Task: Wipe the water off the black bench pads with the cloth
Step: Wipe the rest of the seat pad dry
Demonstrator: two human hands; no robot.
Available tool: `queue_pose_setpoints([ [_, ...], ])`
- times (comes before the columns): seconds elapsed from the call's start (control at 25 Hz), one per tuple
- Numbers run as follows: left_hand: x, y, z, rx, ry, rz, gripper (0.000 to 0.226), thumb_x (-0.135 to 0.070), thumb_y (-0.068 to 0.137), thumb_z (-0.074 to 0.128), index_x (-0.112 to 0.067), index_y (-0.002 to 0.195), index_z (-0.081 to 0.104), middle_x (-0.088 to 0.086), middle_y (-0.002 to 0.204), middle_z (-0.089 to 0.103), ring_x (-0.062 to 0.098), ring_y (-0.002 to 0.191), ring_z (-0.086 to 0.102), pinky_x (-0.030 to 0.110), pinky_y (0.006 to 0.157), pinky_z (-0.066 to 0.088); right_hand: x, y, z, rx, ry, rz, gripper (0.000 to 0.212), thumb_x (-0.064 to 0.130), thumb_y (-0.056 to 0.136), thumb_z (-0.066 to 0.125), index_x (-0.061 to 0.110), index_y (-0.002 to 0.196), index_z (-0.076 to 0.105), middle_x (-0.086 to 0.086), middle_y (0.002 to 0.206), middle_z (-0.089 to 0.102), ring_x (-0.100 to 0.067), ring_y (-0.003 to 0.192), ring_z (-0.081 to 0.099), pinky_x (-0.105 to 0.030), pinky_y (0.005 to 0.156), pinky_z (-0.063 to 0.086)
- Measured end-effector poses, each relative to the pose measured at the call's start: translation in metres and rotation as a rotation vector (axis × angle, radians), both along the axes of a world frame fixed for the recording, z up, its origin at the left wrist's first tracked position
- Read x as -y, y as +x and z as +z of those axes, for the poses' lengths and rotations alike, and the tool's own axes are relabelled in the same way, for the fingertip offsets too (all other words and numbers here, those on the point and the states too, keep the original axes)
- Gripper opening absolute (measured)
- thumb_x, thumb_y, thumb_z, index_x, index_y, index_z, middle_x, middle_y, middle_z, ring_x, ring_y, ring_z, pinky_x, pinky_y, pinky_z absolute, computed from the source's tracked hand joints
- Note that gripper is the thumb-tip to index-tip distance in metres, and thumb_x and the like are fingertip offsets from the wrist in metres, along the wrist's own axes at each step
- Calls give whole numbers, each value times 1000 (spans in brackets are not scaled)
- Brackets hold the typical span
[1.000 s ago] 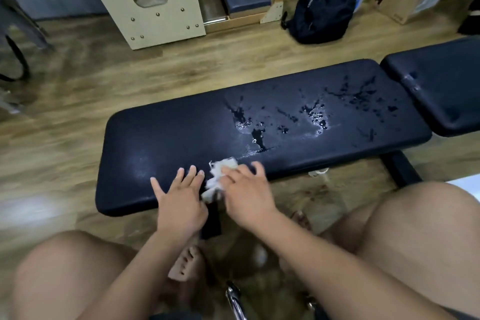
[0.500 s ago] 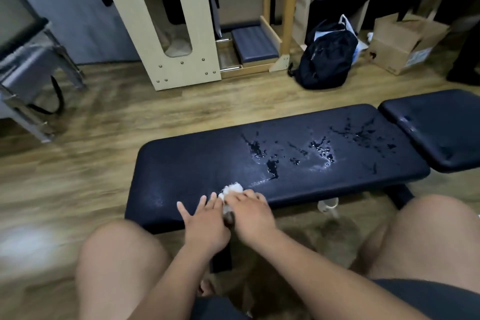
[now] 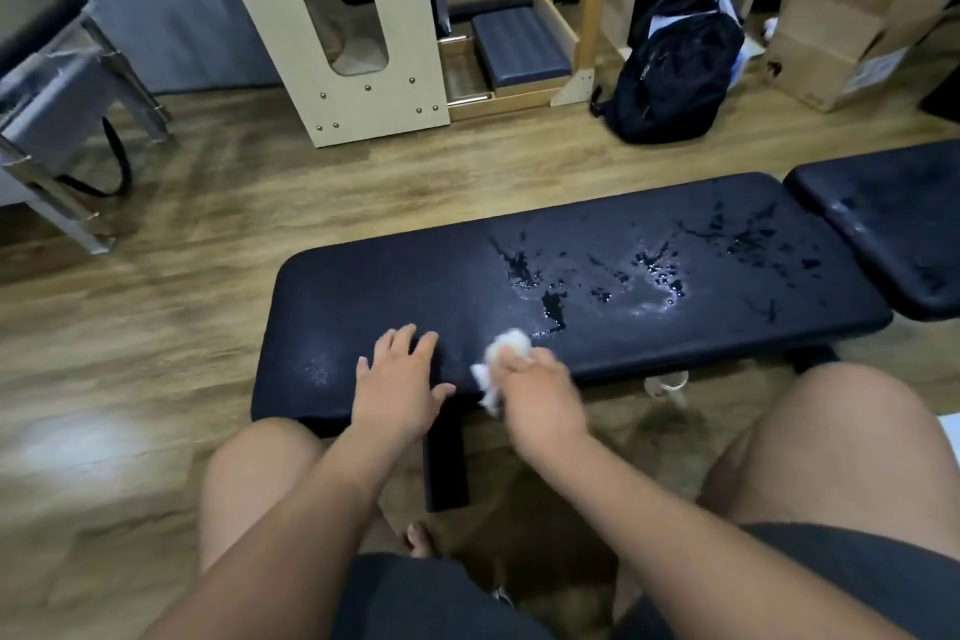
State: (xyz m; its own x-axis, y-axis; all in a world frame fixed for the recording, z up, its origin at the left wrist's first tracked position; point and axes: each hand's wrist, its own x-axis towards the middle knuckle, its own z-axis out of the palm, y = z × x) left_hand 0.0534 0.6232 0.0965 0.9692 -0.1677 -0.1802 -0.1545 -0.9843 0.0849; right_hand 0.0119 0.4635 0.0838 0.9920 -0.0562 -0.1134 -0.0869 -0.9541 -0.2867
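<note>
Head view: wet black bench pads, cloth at the near edge.

Shows the long bench pad [image 3: 415, 286] standing on the wooden floor [image 3: 208, 327], dull and mostly dry toward its left end, glossy with pooled and beaded water [image 3: 556, 307] over centre and right; shows droplets too on the second pad [image 3: 893, 224] just beside its right end. Places the crumpled white cloth [image 3: 506, 348] on the long pad's near edge, just beside the nearest puddle, gripped in the curled fingers of the right hand [image 3: 540, 400]. Sets the left hand [image 3: 397, 390] flat on the pad just left of the cloth, fingers straight and spread, holding nothing. Beyond, a black backpack [image 3: 675, 73] and a cardboard box [image 3: 841, 42] on the floor.
</note>
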Motion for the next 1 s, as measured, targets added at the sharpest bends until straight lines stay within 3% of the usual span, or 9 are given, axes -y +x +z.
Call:
queue_pose_setpoints([
  [0.12,-1,15,-1,-95,52,48,88,-52,83,66,-29,152,17,-1,163,8,28,149,8,58,113,25,-9,6,-1,15,19,355,35,21,90,50,23,125,55,1,125,56,-28,113,45,-36,95,39],
  [0.16,0,20,0,-133,69,64,95,-56,81,67,-28,153,13,-1,163,4,30,149,6,58,114,22,17,5,-5,31,-3,357,39,17,88,51,24,126,55,1,128,57,-28,113,46,-37,96,39],
  [0.28,0,38,0,-246,118,111,114,-62,72,72,-26,154,2,6,163,-4,37,148,3,63,115,14,135,-13,-14,31,-63,33,44,11,85,44,25,123,61,-4,127,60,-30,111,52,-36,96,42],
  [0.36,-3,52,2,-304,159,155,127,-68,61,76,-27,154,0,10,163,-3,42,147,5,66,115,9,175,-18,-14,37,-63,-151,48,9,79,40,28,118,63,-5,119,65,-31,95,52,-32,86,43],
  [0.48,-3,61,0,-321,225,152,135,-73,51,79,-26,154,5,13,162,5,45,145,12,67,114,8,101,0,-17,15,-20,-122,32,11,83,49,23,110,62,-9,108,60,-28,91,50,-26,76,37],
  [0.6,1,63,0,-326,259,152,131,-67,54,80,-25,154,7,14,161,9,45,143,17,67,114,8,-9,15,-9,-29,58,123,23,21,89,52,24,110,60,-5,109,54,-27,103,47,-32,86,40],
  [0.72,-1,60,0,-323,252,156,129,-68,56,78,-26,154,5,12,161,8,44,144,15,69,113,7,0,28,6,-7,-35,285,27,20,87,54,30,112,58,2,109,62,-26,107,46,-39,91,35],
  [0.88,-6,56,-5,-319,210,149,133,-74,53,76,-28,154,3,11,162,4,43,147,8,70,112,2,137,6,7,24,-151,-102,33,18,88,54,34,116,61,4,121,65,-27,103,48,-36,82,35],
  [1.0,-1,58,-1,-326,226,150,134,-72,52,78,-26,154,5,13,162,5,45,145,11,68,113,4,143,7,1,59,-157,-198,37,16,87,53,32,120,61,7,133,60,-27,106,45,-35,82,33],
])
